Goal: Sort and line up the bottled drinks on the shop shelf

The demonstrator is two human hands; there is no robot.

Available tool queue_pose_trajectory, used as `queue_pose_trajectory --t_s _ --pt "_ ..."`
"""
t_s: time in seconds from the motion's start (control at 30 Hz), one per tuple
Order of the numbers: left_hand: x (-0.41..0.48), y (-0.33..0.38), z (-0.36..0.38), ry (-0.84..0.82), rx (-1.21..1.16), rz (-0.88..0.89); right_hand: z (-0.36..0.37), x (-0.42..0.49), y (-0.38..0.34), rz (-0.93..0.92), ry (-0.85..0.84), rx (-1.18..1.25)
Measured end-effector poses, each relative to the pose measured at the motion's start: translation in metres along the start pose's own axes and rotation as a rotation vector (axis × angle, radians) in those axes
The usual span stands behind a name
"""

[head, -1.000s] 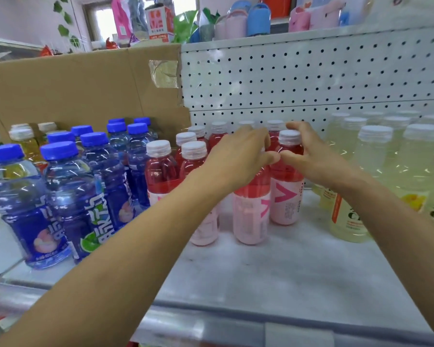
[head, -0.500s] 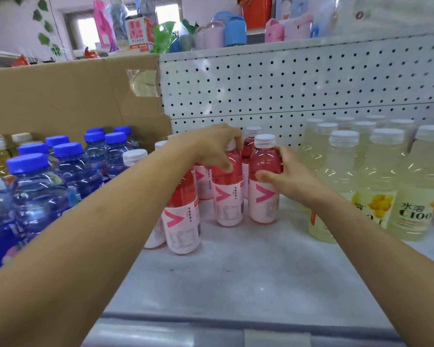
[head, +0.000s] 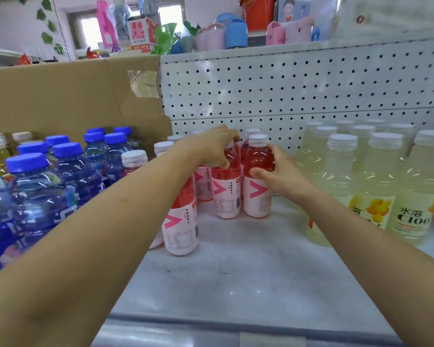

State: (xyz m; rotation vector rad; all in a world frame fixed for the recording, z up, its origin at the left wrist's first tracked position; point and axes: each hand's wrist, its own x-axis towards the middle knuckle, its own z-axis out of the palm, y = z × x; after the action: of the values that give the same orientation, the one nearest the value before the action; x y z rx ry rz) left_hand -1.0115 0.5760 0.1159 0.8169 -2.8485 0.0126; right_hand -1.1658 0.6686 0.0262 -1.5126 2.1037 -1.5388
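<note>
two hands are reaching toward the back of the shelf [head: 236,276], each taking hold of a drink. the left hand [head: 211,151] is curling its fingers down over the top of the left red bottle [head: 226,196], hiding its cap. the right hand [head: 283,176] is wrapping thumb and fingers round the shoulder of the right red bottle [head: 257,196], whose white cap is showing. both are standing upright, just beside each other, near the pegboard panel [head: 286,91]. a front red bottle [head: 181,229] is standing nearer the edge, partly behind the left forearm. blue bottles [head: 35,191] are crowding the left side below a cardboard sheet [head: 60,96], and pale yellow bottles [head: 341,171] are lining the right, just beside the right hand. a broad stretch of white shelf surface is running from the red bottles to the front rail [head: 211,329].
</note>
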Motion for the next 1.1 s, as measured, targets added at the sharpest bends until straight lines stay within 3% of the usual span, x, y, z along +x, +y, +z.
queue_pose_trajectory --t_s 0.1,0.17,0.23,0.3,0.33,0.4,0.47,0.53,0.63,0.9,1.1 --pt "-0.009 0.005 0.000 0.021 0.057 0.016 0.002 -0.002 -0.001 0.039 -0.019 -0.020" --pt "-0.021 0.009 0.001 0.101 0.107 0.046 0.006 -0.008 -0.004 0.024 0.075 -0.136" --pt "-0.044 0.009 0.003 0.297 0.044 0.118 0.012 -0.024 -0.013 -0.105 0.294 -0.282" --pt "-0.075 0.003 0.010 0.624 -0.092 0.237 0.023 -0.042 -0.028 -0.299 0.415 -0.242" --pt "-0.092 -0.002 0.017 0.806 -0.145 0.253 0.030 -0.049 -0.035 -0.350 0.353 -0.150" --pt "-0.121 -0.015 0.035 1.105 -0.254 0.128 0.049 -0.061 -0.048 -0.309 0.064 0.052" --pt "-0.138 -0.031 0.054 1.192 -0.445 -0.107 0.073 -0.069 -0.061 -0.178 -0.241 0.177" --pt "-0.141 -0.046 0.067 1.095 -0.649 -0.309 0.100 -0.075 -0.069 -0.123 -0.372 0.255" --pt "-0.134 -0.064 0.071 0.901 -0.797 -0.435 0.125 -0.078 -0.071 -0.080 -0.289 0.352" --pt "-0.109 -0.069 0.020 0.863 -0.367 -0.227 0.045 -0.081 -0.026 0.011 -0.085 0.134" --pt "-0.041 -0.071 -0.037 0.430 -0.093 -0.239 0.017 -0.080 0.002 0.016 0.112 0.065"
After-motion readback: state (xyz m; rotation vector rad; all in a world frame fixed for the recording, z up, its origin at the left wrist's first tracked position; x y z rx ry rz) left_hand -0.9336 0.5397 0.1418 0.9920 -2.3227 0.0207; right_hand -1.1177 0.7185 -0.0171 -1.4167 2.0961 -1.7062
